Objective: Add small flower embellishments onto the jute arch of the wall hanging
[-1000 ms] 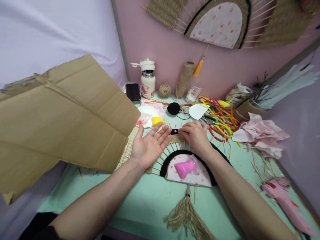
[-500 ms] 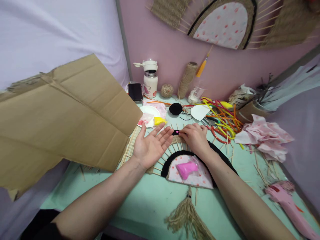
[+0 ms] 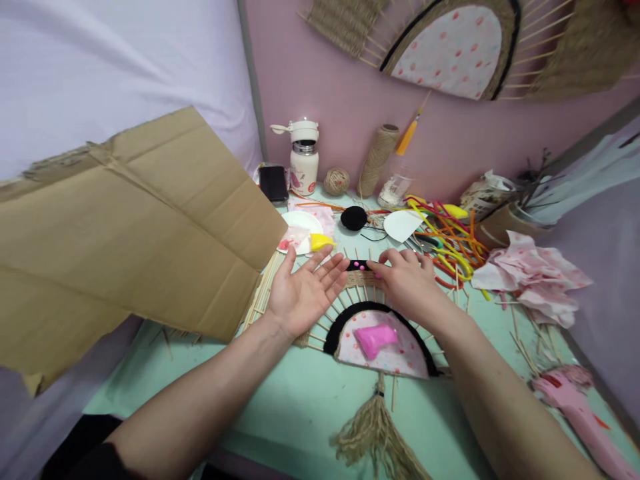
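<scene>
My left hand [image 3: 303, 293] is open, palm up with the fingers spread, beside a fan-shaped craft of sticks, jute and black trim. The fingertips of my right hand [image 3: 407, 280] are closed together at the black band [image 3: 353, 265] on its upper edge, by a small pink ball [image 3: 377, 275]. More small pink balls [image 3: 359, 267] sit on that band, between the hands. A bright pink packet [image 3: 375, 340] lies on the dotted fabric half-circle [image 3: 410, 353] in the craft's centre. A jute tassel [image 3: 377, 433] hangs from the lower edge. My right hand and forearm hide the craft's right side.
A large cardboard sheet [image 3: 150, 227] leans in from the left. Behind are a white plate [image 3: 303, 223], a yellow packet [image 3: 321, 241], an open bottle [image 3: 304, 167] and twine rolls [image 3: 377, 160]. Coloured stems [image 3: 450, 247], crumpled fabric [image 3: 535, 273] and a pink glue gun [image 3: 575, 407] lie right.
My right hand has moved a little to the right along the black band, uncovering more small pink balls. My left hand stays almost where it was, palm up.
</scene>
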The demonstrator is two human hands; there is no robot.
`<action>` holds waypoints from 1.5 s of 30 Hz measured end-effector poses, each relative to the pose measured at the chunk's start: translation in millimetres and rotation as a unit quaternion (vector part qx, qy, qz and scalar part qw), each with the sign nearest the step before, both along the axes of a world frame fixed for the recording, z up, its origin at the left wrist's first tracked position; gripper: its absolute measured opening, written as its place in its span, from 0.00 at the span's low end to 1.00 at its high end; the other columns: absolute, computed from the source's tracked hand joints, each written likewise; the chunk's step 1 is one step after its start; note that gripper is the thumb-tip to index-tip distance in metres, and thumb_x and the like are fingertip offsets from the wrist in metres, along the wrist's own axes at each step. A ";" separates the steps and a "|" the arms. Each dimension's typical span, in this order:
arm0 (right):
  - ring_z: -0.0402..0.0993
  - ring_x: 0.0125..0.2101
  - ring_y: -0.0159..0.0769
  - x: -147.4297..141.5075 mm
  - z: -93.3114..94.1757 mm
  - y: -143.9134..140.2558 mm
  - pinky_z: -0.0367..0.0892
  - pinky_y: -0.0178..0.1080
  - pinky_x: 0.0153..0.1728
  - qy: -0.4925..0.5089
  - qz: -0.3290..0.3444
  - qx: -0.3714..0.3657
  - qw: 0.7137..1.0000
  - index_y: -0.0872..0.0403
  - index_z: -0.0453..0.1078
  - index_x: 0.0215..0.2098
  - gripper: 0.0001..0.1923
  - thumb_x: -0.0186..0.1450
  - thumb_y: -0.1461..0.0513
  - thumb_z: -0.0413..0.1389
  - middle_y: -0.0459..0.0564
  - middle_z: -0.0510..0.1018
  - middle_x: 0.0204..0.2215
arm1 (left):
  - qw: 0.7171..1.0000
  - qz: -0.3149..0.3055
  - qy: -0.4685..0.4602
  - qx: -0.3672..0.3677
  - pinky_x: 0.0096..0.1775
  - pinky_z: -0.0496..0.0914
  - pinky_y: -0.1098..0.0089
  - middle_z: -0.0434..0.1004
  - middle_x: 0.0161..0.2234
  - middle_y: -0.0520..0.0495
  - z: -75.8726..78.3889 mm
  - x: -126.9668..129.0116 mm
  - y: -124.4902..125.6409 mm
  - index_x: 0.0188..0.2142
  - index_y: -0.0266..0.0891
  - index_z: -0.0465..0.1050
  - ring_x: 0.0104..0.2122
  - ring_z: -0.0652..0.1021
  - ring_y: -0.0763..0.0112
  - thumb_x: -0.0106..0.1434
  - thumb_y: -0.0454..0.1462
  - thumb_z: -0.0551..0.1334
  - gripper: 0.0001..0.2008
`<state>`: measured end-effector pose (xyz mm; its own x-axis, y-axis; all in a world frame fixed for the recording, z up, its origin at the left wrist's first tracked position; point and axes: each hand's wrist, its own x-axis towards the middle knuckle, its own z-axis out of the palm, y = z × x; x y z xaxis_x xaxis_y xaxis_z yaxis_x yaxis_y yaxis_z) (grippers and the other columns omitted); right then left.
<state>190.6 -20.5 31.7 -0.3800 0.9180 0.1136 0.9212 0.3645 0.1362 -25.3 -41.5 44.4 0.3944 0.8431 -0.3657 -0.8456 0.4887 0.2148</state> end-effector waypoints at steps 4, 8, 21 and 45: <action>0.65 0.45 0.49 -6.7 5.6 -9.6 0.53 0.52 0.46 -0.037 -0.007 -0.020 0.999 0.45 0.72 0.56 0.21 0.68 0.65 0.50 0.55 0.74 0.47 | 1.000 -0.002 0.002 0.001 0.46 0.75 0.66 0.79 0.41 0.37 0.3 -0.3 -0.5 0.52 0.31 0.71 0.45 0.80 0.61 0.68 0.51 0.53 0.26; 0.65 0.44 0.49 -8.6 5.9 -10.0 0.54 0.53 0.46 -0.041 -0.008 -0.028 0.999 0.45 0.72 0.56 0.21 0.68 0.65 0.48 0.57 0.73 0.46 | 1.000 -0.002 0.001 0.004 0.46 0.75 0.66 0.79 0.41 0.36 0.3 -0.5 -0.6 0.51 0.31 0.72 0.45 0.80 0.61 0.69 0.51 0.52 0.26; 0.65 0.44 0.47 -7.6 -7.4 -3.4 0.56 0.50 0.44 -0.033 0.001 -0.015 0.999 0.44 0.72 0.57 0.23 0.68 0.65 0.47 0.56 0.74 0.45 | 1.000 0.005 0.008 -0.008 0.46 0.75 0.65 0.79 0.40 0.37 0.7 0.7 -0.7 0.51 0.31 0.71 0.45 0.80 0.61 0.69 0.51 0.52 0.26; 0.65 0.46 0.48 -0.8 11.6 -0.9 0.54 0.49 0.44 -0.014 -0.018 -0.030 0.999 0.45 0.71 0.57 0.19 0.70 0.62 0.49 0.55 0.74 0.49 | 0.958 -0.047 0.262 0.106 0.38 0.72 0.71 0.76 0.38 0.44 -5.1 10.0 -8.4 0.47 0.36 0.72 0.37 0.78 0.69 0.67 0.45 0.56 0.16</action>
<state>189.8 -21.4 43.2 -0.3498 0.9356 0.0486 0.9297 0.3403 0.1409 -15.3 -49.9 39.3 0.2802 0.8904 -0.3587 -0.5489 0.4552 0.7011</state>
